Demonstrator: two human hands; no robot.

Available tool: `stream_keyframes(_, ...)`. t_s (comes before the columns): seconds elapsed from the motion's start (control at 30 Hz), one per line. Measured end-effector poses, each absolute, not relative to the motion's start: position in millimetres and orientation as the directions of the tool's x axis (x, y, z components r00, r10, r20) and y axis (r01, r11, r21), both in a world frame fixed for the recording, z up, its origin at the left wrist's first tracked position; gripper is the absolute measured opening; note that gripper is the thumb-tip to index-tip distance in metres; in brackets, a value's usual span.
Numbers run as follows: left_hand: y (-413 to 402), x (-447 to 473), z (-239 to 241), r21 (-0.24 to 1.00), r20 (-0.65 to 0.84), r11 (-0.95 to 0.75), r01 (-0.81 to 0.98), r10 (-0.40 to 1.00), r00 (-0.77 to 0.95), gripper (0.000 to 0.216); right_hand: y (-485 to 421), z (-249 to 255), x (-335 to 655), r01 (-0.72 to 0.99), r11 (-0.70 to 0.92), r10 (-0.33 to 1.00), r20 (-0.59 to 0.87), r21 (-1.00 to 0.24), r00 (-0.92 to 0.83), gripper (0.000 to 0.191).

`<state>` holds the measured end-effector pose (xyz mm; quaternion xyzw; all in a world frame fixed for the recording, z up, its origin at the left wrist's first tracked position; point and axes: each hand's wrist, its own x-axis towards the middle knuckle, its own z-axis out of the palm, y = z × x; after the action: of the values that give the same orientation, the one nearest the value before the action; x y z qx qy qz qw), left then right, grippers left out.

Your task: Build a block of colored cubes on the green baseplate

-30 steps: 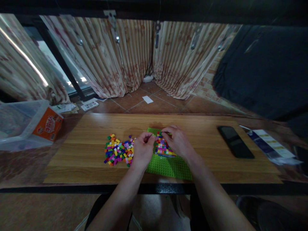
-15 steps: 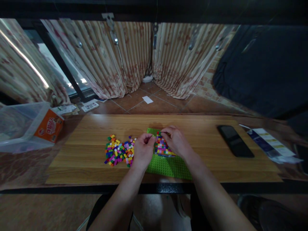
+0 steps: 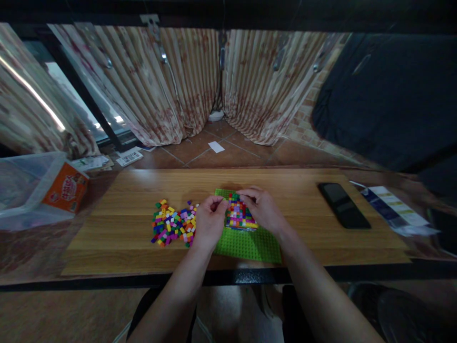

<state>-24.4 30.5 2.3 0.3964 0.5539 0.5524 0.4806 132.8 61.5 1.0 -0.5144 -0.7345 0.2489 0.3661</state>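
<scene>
A block of small toy bricks (image 3: 240, 216) in mixed colours stands on the green studded baseplate (image 3: 248, 247), towards its far side. My left hand (image 3: 210, 219) is at the left edge of the block, thumb and forefinger pinched together. Whatever is between those fingertips is too small to tell. From the right, my right hand (image 3: 262, 207) reaches over the block, its fingers closed at the far edge near a dark green brick. I cannot make out what they grip. A heap of loose bricks (image 3: 171, 224) lies left of the baseplate, partly hidden behind my left hand.
The wooden table (image 3: 296, 200) carries a black phone (image 3: 343, 205) on the right. Printed packaging (image 3: 396, 209) lies beyond it. At the far left is a clear plastic bin (image 3: 28, 190) with an orange label. Curtains (image 3: 185, 85) hang behind the table.
The whole view has shifted slightly, so everything sits a little further left. Both hands keep nearly the same pose at the block, the right fingers still at its far edge.
</scene>
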Motion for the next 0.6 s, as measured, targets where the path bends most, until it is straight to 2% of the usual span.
stream_keyframes(0.17,30.0,-24.9,3.8,0.991,-0.11,0.09,-0.097,0.968,-0.227,0.012,63.6,0.0,131.8,0.543,0.294,0.956,0.244,-0.787,-0.163,0.025)
stream_keyframes(0.4,29.1,-26.0,4.4,0.993,-0.102,0.085,-0.082,0.968,-0.231,0.012,64.5,-1.6,131.1,0.572,0.264,0.964,0.208,-0.777,-0.164,0.027)
stream_keyframes(0.6,29.8,-25.9,1.7,0.996,-0.077,0.064,-0.062,0.969,-0.235,0.016,67.1,-7.4,131.3,0.517,0.214,0.977,0.173,-0.829,-0.126,0.026)
